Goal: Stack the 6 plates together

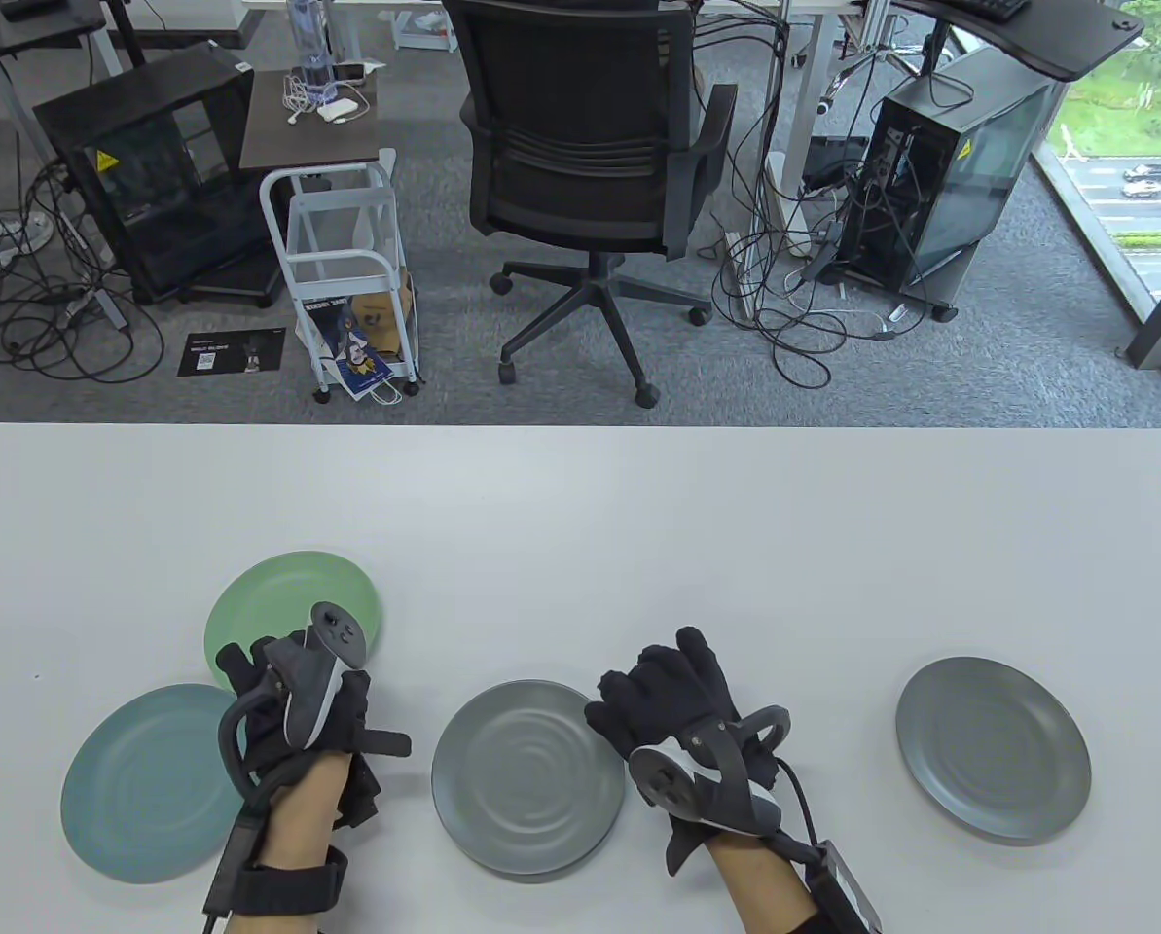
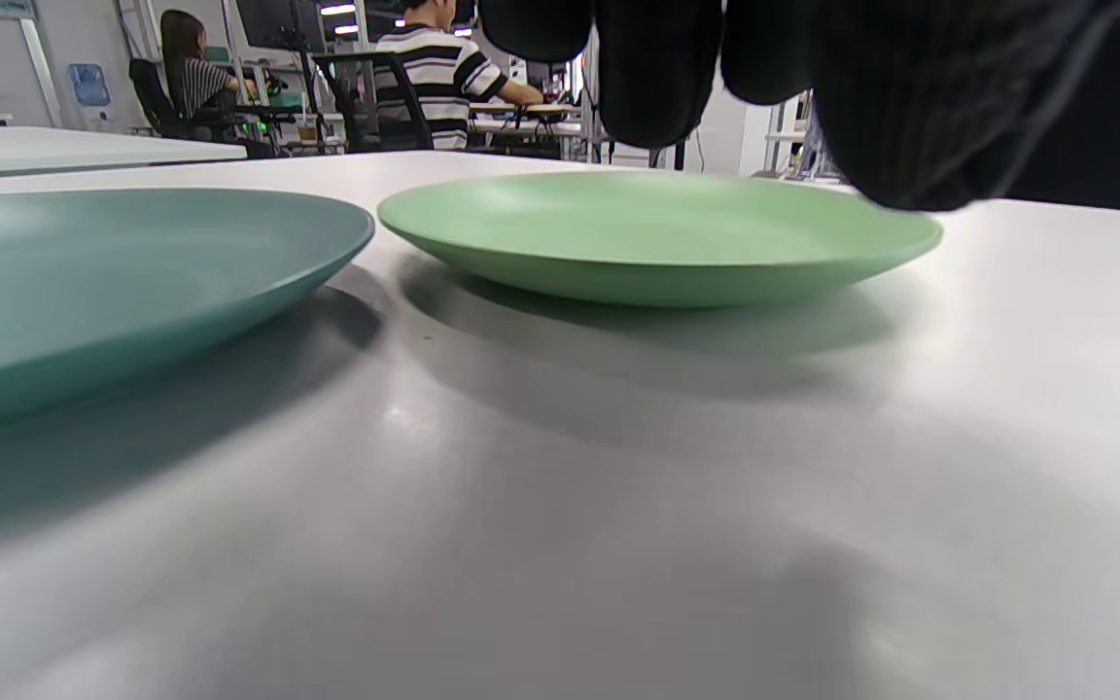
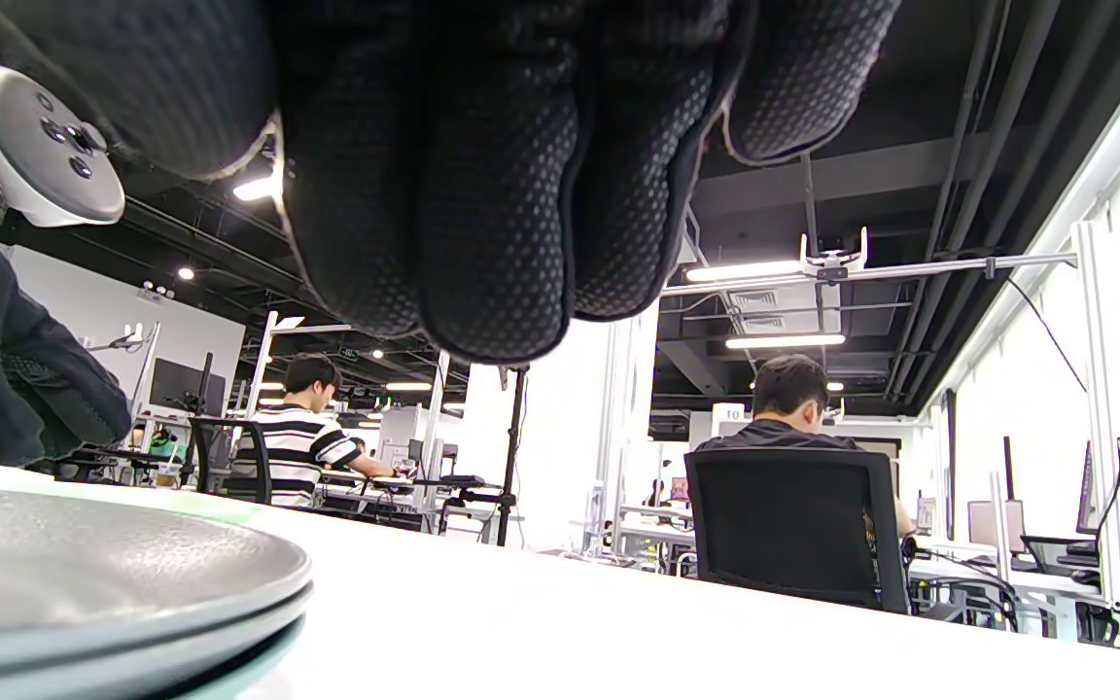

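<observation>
Plates are spread along the near half of the white worktop (image 1: 580, 506). A grey stack (image 1: 528, 775) — at least two rims are seen in the right wrist view — sits at centre; a single grey plate (image 1: 993, 747) lies well apart to the right. A teal plate (image 1: 152, 783) and a light green plate (image 1: 278, 603) are placed at left, just beside each other. The left hand (image 1: 303, 700) is held between those two, fingers curled; grip cannot be told. The right hand (image 1: 682, 705) is positioned at the stack's right edge, fingers loosely bent, nothing gripped.
</observation>
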### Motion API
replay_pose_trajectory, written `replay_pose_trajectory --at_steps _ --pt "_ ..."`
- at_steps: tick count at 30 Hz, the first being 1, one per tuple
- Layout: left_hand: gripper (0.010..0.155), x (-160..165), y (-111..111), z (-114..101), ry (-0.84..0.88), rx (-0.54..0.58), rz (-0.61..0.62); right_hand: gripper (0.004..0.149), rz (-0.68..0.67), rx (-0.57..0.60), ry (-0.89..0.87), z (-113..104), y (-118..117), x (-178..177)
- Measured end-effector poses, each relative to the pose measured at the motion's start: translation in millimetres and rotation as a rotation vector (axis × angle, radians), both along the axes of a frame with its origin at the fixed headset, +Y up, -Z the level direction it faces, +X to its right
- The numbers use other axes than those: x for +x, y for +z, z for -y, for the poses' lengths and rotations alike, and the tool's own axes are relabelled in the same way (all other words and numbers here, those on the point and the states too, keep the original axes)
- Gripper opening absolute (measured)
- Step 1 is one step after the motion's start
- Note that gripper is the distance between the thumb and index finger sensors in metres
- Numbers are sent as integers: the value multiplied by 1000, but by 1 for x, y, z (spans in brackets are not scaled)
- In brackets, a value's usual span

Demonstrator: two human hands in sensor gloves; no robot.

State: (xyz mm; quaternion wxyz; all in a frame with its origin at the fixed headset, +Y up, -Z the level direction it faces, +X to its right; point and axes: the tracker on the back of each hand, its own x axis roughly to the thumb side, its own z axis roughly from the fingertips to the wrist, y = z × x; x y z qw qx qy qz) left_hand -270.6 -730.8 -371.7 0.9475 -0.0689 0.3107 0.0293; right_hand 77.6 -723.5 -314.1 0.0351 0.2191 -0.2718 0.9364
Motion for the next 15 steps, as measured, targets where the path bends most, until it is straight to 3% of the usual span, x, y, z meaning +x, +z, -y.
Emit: replay_pose_trajectory --at_steps 7,11,15 --pt "74 -9 -16 13 5 -114 -8 48 5 -10 -20 0 0 2" --pt "68 -12 -21 21 47 -170 -6 47 6 -19 -27 0 -1 3" --pt "61 -10 -26 24 -11 -156 -3 47 6 -22 -35 0 -1 4"
